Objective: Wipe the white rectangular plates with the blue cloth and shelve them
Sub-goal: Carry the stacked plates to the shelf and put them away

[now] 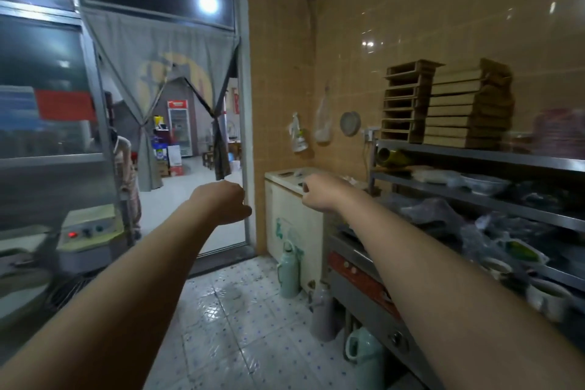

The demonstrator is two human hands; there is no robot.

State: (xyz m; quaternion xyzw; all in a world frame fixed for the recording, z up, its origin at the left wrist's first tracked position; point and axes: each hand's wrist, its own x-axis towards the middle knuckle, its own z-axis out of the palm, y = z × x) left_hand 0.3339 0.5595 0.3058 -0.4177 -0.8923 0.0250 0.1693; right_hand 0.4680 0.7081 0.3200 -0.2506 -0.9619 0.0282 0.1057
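Showing curled fingers, the left hand [224, 203] and right hand [318, 193] form fists that grip nothing. Brown rectangular trays [459, 104] are stacked on a steel shelf [474, 153] over a glossy speckled tile floor [221, 310].

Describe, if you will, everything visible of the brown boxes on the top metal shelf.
The brown boxes look like cardboard, flat and stacked in two tall piles side by side. The left pile shows open, dark ends; the right shows closed sides. They rest on the top steel shelf, close to the tan tiled wall.
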